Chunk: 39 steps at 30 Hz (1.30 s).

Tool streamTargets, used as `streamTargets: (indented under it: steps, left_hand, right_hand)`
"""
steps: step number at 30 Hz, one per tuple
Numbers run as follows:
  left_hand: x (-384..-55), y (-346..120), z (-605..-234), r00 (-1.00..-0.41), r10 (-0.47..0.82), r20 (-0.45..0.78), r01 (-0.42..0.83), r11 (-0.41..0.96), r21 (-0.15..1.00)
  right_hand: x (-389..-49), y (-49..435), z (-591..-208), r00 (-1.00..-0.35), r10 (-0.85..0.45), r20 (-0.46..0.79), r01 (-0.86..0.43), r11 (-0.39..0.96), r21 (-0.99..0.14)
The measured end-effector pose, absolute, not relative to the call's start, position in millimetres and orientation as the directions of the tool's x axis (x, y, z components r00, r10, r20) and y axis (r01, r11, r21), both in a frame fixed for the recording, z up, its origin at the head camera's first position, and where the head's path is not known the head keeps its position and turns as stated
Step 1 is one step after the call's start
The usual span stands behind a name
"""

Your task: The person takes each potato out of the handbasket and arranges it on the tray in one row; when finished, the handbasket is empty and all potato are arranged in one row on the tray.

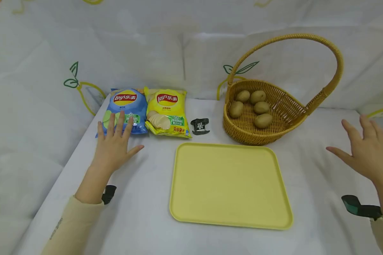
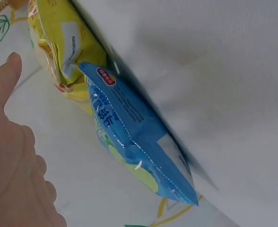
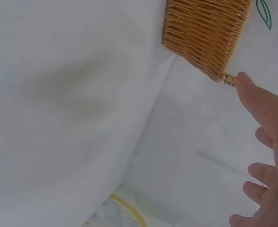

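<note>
My left hand (image 1: 113, 148) is held with fingers spread, its fingertips overlapping the lower part of a blue Lay's chip bag (image 1: 125, 106) in the head view. Nothing is in it. Beside that bag leans a yellow Lay's chip bag (image 1: 167, 113). At the far right my right hand (image 1: 371, 152) is spread too, with no thing in its fingers. Nearest to it is a wicker basket (image 1: 252, 137) with a tall hooped handle and several potatoes (image 1: 263, 120) inside. In the right wrist view the thumb overlaps the handle of the basket (image 3: 205, 38).
A yellow rectangular tray (image 1: 229, 187) lies at the middle front of the white-covered table. Between the yellow bag and the basket is a small black packet (image 1: 200, 126) with white print. White cloth (image 1: 146, 53) with fruit drawings hangs behind and at the left.
</note>
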<state>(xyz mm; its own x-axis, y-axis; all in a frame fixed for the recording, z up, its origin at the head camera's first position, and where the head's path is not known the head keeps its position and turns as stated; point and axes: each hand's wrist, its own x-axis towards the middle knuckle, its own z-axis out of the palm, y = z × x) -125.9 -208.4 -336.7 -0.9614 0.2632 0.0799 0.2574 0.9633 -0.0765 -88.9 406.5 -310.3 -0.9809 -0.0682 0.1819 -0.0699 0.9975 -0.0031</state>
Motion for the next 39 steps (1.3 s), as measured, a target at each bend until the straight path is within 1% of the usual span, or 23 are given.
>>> streamTargets:
  steps: [5, 7, 10, 14, 17, 20, 24, 28, 34, 37, 39]
  left_hand:
    - [-126.1, -199.7, -337.0, -0.964, 0.259, 0.066, 0.254, 0.964, -0.076]
    - [-126.9, -195.4, -337.4, -0.962, 0.265, 0.06, 0.26, 0.962, -0.078]
    - [-128.5, -187.8, -337.7, -0.96, 0.273, 0.055, 0.27, 0.961, -0.06]
    - [-129.3, -176.0, -339.9, -0.956, 0.286, 0.065, 0.285, 0.958, -0.028]
    - [-126.4, -165.6, -344.9, -0.949, 0.309, 0.063, 0.308, 0.951, -0.016]
    - [-116.7, -154.0, -353.5, -0.938, 0.345, 0.039, 0.345, 0.939, -0.002]
    - [-96.8, -138.4, -363.6, -0.912, 0.409, -0.012, 0.407, 0.91, 0.079]
    - [-82.5, -126.3, -370.8, -0.882, 0.466, -0.071, 0.451, 0.879, 0.156]
    - [-76.0, -110.8, -373.4, -0.87, 0.457, -0.182, 0.425, 0.885, 0.19]
    - [-74.7, -107.1, -372.0, -0.861, 0.451, -0.236, 0.406, 0.888, 0.215]
    - [-74.3, -106.1, -370.9, -0.853, 0.461, -0.244, 0.406, 0.881, 0.244]
  right_hand:
    - [-95.0, 397.8, -305.9, -0.97, -0.101, 0.219, -0.11, 0.994, -0.028]
    - [-97.5, 392.0, -304.7, -0.962, -0.132, 0.241, -0.148, 0.988, -0.049]
    - [-100.8, 382.0, -303.0, -0.934, -0.185, 0.307, -0.219, 0.972, -0.081]
    - [-104.9, 368.0, -299.3, -0.874, -0.255, 0.414, -0.329, 0.937, -0.117]
    - [-111.8, 353.3, -298.8, -0.861, -0.26, 0.438, -0.368, 0.912, -0.181]
    - [-124.3, 334.5, -302.9, -0.867, -0.245, 0.434, -0.383, 0.884, -0.266]
    - [-145.4, 310.2, -309.8, -0.908, -0.237, 0.346, -0.366, 0.852, -0.375]
    - [-165.5, 294.9, -316.8, -0.946, -0.254, 0.203, -0.321, 0.836, -0.446]
    - [-192.1, 285.5, -319.3, -0.967, -0.255, 0.022, -0.233, 0.842, -0.487]
    - [-203.0, 283.6, -320.8, -0.968, -0.248, -0.034, -0.198, 0.842, -0.502]
    - [-209.2, 283.5, -322.4, -0.967, -0.246, -0.063, -0.181, 0.843, -0.507]
